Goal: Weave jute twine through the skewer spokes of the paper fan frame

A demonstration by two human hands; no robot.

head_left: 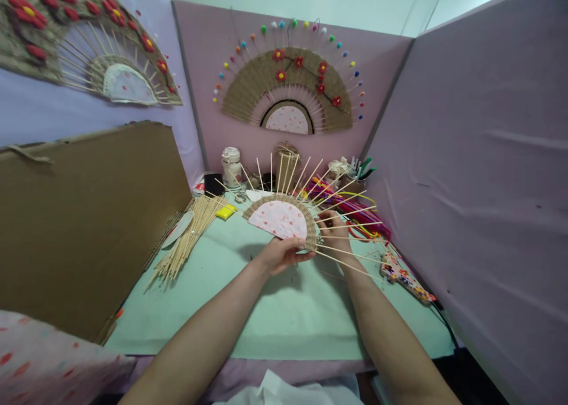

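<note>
A half-made fan [280,218] hangs above the green mat [284,316]: a pink dotted half-circle edged with jute cord, with several thin wooden sticks fanning out of it. My left hand [280,255] grips its lower straight edge, fingers closed. My right hand [332,226] is behind the fan's right side, fingers curled round the sticks there.
A bundle of bamboo sticks [189,239] lies left on the mat beside a big cardboard sheet [89,216]. Jars [231,166], a stick holder [286,164], coloured pipe cleaners [355,207] and a patterned glue gun [406,278] lie at the back and right. Finished fans [288,91] hang on the walls.
</note>
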